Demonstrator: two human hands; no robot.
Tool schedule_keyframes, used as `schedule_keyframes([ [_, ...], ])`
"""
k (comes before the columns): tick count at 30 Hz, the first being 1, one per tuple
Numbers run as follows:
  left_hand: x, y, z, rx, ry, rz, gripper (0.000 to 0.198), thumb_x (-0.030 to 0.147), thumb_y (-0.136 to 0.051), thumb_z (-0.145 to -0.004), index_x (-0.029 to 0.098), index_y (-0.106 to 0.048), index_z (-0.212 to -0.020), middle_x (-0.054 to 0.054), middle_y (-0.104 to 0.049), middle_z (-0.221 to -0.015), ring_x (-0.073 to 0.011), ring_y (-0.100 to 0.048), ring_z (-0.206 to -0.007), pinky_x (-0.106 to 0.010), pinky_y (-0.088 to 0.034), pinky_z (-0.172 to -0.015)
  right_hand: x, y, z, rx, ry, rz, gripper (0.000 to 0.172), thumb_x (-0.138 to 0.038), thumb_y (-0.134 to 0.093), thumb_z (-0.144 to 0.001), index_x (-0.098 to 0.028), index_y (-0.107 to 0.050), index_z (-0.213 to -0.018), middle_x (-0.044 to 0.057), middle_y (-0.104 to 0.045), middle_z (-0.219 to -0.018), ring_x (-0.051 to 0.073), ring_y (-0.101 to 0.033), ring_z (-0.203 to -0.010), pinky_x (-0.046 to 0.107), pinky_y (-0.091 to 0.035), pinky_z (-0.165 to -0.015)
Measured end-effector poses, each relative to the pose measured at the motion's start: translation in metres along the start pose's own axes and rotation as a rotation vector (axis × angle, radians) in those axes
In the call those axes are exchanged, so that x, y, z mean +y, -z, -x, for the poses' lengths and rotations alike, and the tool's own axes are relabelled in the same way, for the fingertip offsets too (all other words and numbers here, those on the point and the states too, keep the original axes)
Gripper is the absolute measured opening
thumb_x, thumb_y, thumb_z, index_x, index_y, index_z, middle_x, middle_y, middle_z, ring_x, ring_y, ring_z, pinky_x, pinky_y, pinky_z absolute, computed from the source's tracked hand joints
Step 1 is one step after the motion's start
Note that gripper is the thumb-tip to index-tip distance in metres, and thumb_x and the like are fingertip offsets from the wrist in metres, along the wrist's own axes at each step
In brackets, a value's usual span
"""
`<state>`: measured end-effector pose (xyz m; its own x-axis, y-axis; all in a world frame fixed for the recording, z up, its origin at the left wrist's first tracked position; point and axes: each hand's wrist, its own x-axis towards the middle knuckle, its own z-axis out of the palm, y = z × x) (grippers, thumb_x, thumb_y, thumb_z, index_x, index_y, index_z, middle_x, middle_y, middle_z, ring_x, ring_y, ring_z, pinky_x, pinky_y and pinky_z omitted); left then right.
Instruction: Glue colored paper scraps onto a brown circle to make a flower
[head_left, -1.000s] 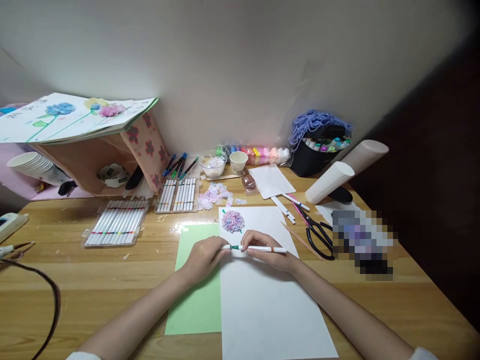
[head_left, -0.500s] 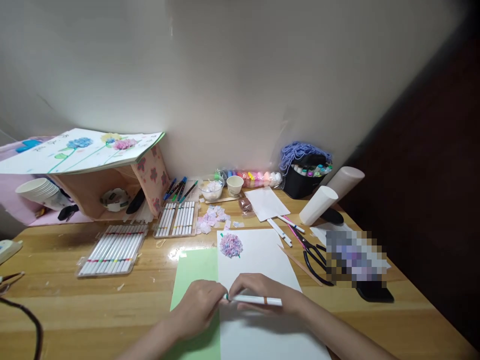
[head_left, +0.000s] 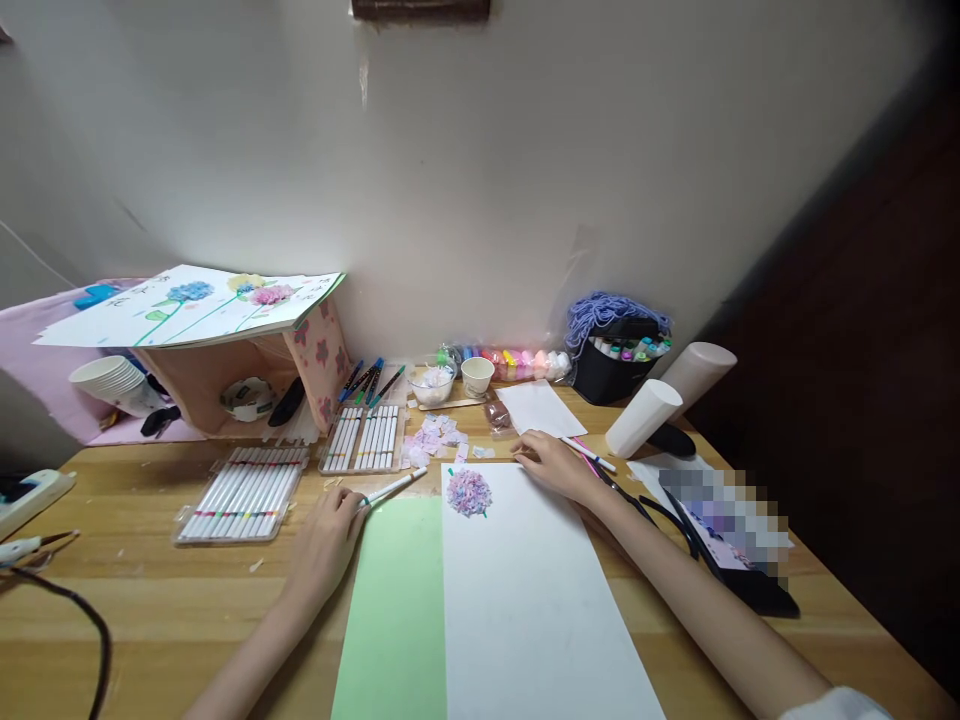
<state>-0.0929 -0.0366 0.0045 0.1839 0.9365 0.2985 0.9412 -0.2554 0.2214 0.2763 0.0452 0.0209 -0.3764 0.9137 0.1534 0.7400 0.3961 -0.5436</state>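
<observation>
My left hand (head_left: 330, 525) rests by the left edge of the green sheet (head_left: 394, 600), its fingers closed on the green-banded end of a white marker (head_left: 401, 484). The marker slants up to the right. A white paper (head_left: 536, 590) overlaps the green sheet and carries a round pink, purple and blue flower (head_left: 469, 493) of small paper bits near its top left. At the paper's top right edge is my right hand (head_left: 553, 463), fingers curled downward; what they hold, if anything, is hidden. Beside it lies another white marker (head_left: 589, 454).
Left of centre lie marker cases (head_left: 236, 495) and paper scraps (head_left: 435, 440). A bowl (head_left: 431, 385) and paper cup (head_left: 478, 377) stand at the back. Black-handled scissors (head_left: 667, 515) lie partly under my right forearm. White cylinders (head_left: 643, 418) and a black marker holder (head_left: 611, 370) stand at right.
My right hand has let go of the marker and moved up to the paper's top right. My left hand has moved left and up with the marker. The camera view has shifted slightly.
</observation>
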Motion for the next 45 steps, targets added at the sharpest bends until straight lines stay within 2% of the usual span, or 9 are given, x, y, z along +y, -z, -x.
schedule_keyframes([
  [8, -0.006, -0.001, -0.002, -0.009, 0.046, 0.025, 0.021, 0.035, -0.043, -0.09, 0.019, -0.057, -0.09, -0.006, -0.058, -0.089, -0.0228, -0.055, -0.083, -0.034, -0.044, -0.07, -0.004, -0.018, -0.021, 0.035, 0.026, 0.165, 0.017, -0.01, -0.053, -0.081, -0.018, -0.061, -0.094, 0.007, -0.065, -0.099, 0.02, -0.058, -0.096, 0.031, -0.044, -0.083],
  [15, 0.009, 0.002, 0.003, 0.082, -0.033, 0.142, 0.014, 0.028, -0.043, -0.09, 0.02, -0.054, -0.092, -0.006, -0.058, -0.091, -0.0224, -0.055, -0.087, -0.035, -0.045, -0.073, -0.003, -0.016, -0.03, 0.125, -0.046, 0.314, 0.021, -0.008, -0.051, -0.079, -0.017, -0.058, -0.096, 0.012, -0.059, -0.102, 0.024, -0.053, -0.097, 0.033, -0.042, -0.08],
  [21, 0.013, 0.01, 0.007, 0.114, -0.066, 0.191, 0.011, 0.022, -0.043, -0.089, 0.02, -0.053, -0.093, -0.005, -0.059, -0.09, -0.0212, -0.056, -0.088, -0.033, -0.044, -0.076, -0.002, -0.015, -0.049, 0.136, -0.082, 0.331, 0.01, -0.013, -0.05, -0.083, -0.019, -0.058, -0.081, 0.011, -0.062, -0.094, 0.024, -0.055, -0.094, 0.032, -0.042, -0.076],
  [24, 0.014, 0.013, 0.008, 0.143, -0.079, 0.196, 0.011, 0.02, -0.043, -0.089, 0.02, -0.053, -0.094, -0.005, -0.058, -0.088, -0.0203, -0.056, -0.087, -0.032, -0.043, -0.076, -0.003, -0.015, -0.053, 0.188, -0.123, 0.292, 0.01, -0.016, -0.048, -0.086, -0.019, -0.057, -0.083, 0.009, -0.063, -0.092, 0.022, -0.057, -0.091, 0.031, -0.042, -0.073],
  [28, 0.026, 0.014, 0.008, 0.13, -0.146, 0.235, 0.012, 0.018, -0.043, -0.089, 0.02, -0.052, -0.096, -0.004, -0.059, -0.089, -0.019, -0.056, -0.087, -0.031, -0.044, -0.076, -0.006, -0.014, -0.05, 0.261, -0.191, 0.231, 0.011, -0.019, -0.046, -0.088, -0.018, -0.057, -0.086, 0.007, -0.064, -0.09, 0.018, -0.059, -0.078, 0.029, -0.042, -0.069],
  [32, 0.05, 0.013, 0.003, 0.048, -0.23, 0.285, 0.012, 0.021, -0.042, -0.089, 0.021, -0.052, -0.096, -0.005, -0.059, -0.092, -0.0186, -0.057, -0.087, -0.03, -0.045, -0.075, -0.006, -0.016, -0.041, 0.266, -0.185, 0.197, 0.009, -0.017, -0.051, -0.086, -0.018, -0.058, -0.081, 0.006, -0.065, -0.088, 0.019, -0.059, -0.082, 0.028, -0.042, -0.07],
  [34, 0.062, 0.012, -0.007, 0.009, -0.222, 0.305, 0.015, 0.025, -0.043, -0.089, 0.021, -0.051, -0.101, -0.005, -0.06, -0.094, -0.0188, -0.058, -0.085, -0.031, -0.046, -0.073, -0.006, -0.018, -0.036, 0.271, -0.167, 0.189, 0.008, -0.016, -0.053, -0.085, -0.019, -0.058, -0.08, 0.006, -0.064, -0.089, 0.019, -0.058, -0.085, 0.028, -0.042, -0.071],
  [37, 0.08, 0.008, -0.034, -0.015, -0.119, 0.347, 0.025, 0.032, -0.044, -0.088, 0.019, -0.05, -0.108, -0.007, -0.061, -0.096, -0.0205, -0.059, -0.085, -0.033, -0.046, -0.073, -0.005, -0.022, -0.031, 0.322, -0.167, 0.181, 0.006, -0.015, -0.053, -0.085, -0.018, -0.057, -0.082, 0.008, -0.063, -0.092, 0.021, -0.057, -0.09, 0.029, -0.043, -0.074],
  [45, 0.146, -0.014, -0.137, -0.247, 0.047, 0.543, 0.03, 0.04, -0.047, -0.081, 0.017, -0.066, -0.074, -0.009, -0.071, -0.083, -0.0242, -0.064, -0.079, -0.031, -0.044, -0.07, 0.001, -0.031, -0.028, 0.515, -0.191, 0.045, 0.006, -0.016, -0.046, -0.086, -0.018, -0.051, -0.085, 0.006, -0.06, -0.087, 0.016, -0.059, -0.076, 0.027, -0.047, -0.068],
])
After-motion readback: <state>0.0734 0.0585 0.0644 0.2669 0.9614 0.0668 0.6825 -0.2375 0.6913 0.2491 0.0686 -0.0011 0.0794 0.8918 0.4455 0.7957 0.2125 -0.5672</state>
